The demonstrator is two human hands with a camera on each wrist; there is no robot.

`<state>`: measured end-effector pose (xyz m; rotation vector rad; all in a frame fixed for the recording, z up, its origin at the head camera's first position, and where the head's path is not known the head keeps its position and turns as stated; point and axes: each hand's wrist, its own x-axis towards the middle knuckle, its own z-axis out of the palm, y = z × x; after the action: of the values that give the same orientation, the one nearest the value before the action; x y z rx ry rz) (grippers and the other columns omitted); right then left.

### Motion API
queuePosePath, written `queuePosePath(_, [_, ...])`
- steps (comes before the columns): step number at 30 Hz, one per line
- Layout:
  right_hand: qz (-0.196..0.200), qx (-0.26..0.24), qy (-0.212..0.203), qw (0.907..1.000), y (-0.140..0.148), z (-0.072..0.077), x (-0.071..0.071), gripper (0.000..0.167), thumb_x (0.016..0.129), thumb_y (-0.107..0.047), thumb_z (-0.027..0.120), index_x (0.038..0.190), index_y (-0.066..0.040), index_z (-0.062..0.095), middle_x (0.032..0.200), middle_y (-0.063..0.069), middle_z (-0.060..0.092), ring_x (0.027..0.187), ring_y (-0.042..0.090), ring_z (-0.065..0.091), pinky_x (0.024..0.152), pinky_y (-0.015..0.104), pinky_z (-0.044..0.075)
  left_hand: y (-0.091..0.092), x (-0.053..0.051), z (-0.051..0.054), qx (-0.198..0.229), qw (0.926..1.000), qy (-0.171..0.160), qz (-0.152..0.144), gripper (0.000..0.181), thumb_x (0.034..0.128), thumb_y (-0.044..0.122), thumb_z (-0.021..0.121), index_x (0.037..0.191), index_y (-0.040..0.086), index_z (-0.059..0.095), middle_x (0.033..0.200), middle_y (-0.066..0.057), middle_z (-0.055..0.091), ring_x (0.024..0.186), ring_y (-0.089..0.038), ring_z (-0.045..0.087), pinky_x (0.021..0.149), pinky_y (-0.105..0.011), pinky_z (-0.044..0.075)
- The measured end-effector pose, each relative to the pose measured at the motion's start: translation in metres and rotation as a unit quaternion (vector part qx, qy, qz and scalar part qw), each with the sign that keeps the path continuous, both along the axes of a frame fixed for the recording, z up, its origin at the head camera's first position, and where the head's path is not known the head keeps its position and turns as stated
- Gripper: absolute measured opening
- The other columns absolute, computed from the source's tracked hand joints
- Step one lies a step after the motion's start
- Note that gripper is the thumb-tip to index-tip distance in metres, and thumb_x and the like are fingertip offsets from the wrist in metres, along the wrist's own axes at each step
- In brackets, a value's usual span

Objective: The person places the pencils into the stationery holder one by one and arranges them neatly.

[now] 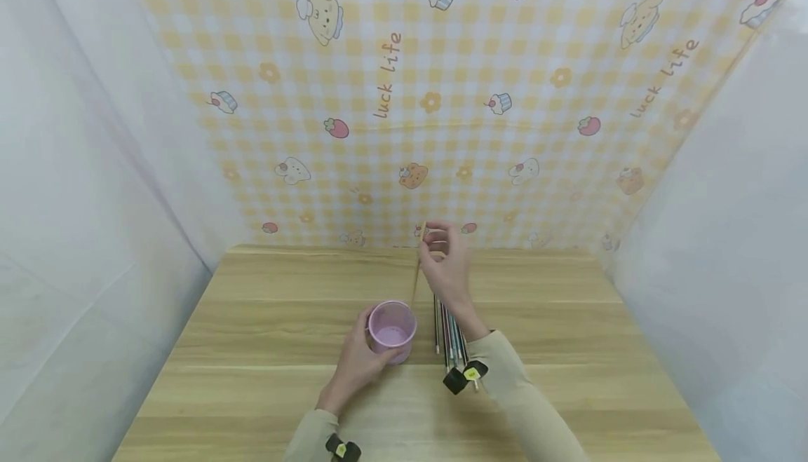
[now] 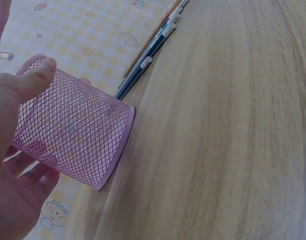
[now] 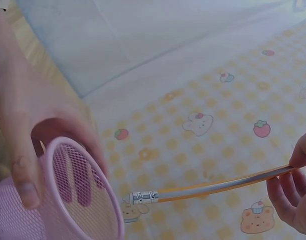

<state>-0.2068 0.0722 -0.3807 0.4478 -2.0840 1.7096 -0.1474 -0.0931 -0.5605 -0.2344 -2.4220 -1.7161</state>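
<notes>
A pink mesh pen cup (image 2: 77, 125) stands upright on the table, and no pencils show inside it. My left hand (image 1: 361, 362) grips the cup from the left side, with thumb and fingers around its wall. Above and to the right of the cup, my right hand (image 1: 449, 266) pinches an orange-and-grey pencil (image 3: 218, 189) near its far end. The pencil's eraser end (image 3: 142, 197) points down toward the cup's rim (image 3: 117, 210), just outside the opening. Under my right forearm lies a loose group of dark and blue pencils (image 1: 452, 339), partly hidden by the wrist.
The wooden table (image 1: 271, 350) runs back to a yellow checked cloth (image 1: 366, 153) with cartoon prints. White panels (image 1: 82, 188) rise on the left and right sides. Black wrist cameras (image 1: 465, 376) sit on both sleeves.
</notes>
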Motion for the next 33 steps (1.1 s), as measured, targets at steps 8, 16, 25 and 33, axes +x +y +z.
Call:
queuePosePath(8, [0.016, 0.009, 0.009, 0.9998, -0.02, -0.009, 0.008, 0.034, 0.089, 0.015, 0.059, 0.122, 0.014, 0.053, 0.1, 0.033, 0.062, 0.086, 0.044, 0.065, 0.064, 0.014, 0.057, -0.001, 0.001, 0.001, -0.001, 1.0, 0.001, 0.0, 0.096, 0.066, 0.014, 0.095, 0.146, 0.01, 0.043, 0.14, -0.013, 0.058, 0.128, -0.035, 0.057, 0.111, -0.053, 0.048])
queuePosePath(16, [0.019, 0.015, -0.027, 0.9993, -0.032, -0.026, 0.012, 0.033, 0.088, 0.014, 0.06, 0.121, 0.012, 0.054, 0.1, 0.033, 0.063, 0.087, 0.044, 0.066, 0.066, 0.023, 0.061, -0.002, 0.0, 0.001, 0.002, 1.0, 0.004, -0.009, 0.096, 0.067, 0.012, 0.094, 0.147, 0.011, 0.042, 0.141, -0.014, 0.056, 0.13, -0.034, 0.056, 0.112, -0.053, 0.048])
queuePosePath(25, [0.024, 0.032, -0.054, 0.9978, -0.036, -0.077, -0.006, 0.036, 0.087, 0.008, 0.064, 0.122, 0.002, 0.059, 0.097, 0.02, 0.068, 0.085, 0.032, 0.07, 0.069, 0.026, 0.063, -0.002, 0.001, 0.001, 0.0, 0.9999, -0.003, -0.014, 0.095, 0.07, 0.016, 0.093, 0.149, 0.012, 0.04, 0.144, -0.014, 0.054, 0.132, -0.034, 0.055, 0.113, -0.051, 0.048])
queuePosePath(33, [0.033, 0.079, -0.074, 0.9935, -0.042, -0.088, 0.0, 0.034, 0.088, 0.003, 0.063, 0.122, 0.001, 0.058, 0.098, 0.015, 0.068, 0.086, 0.027, 0.07, 0.073, 0.024, 0.063, -0.004, 0.002, 0.001, -0.026, 0.9997, -0.001, -0.003, 0.093, 0.0715, 0.024, 0.092, 0.148, 0.012, 0.041, 0.141, -0.013, 0.057, 0.129, -0.034, 0.056, 0.11, -0.055, 0.049])
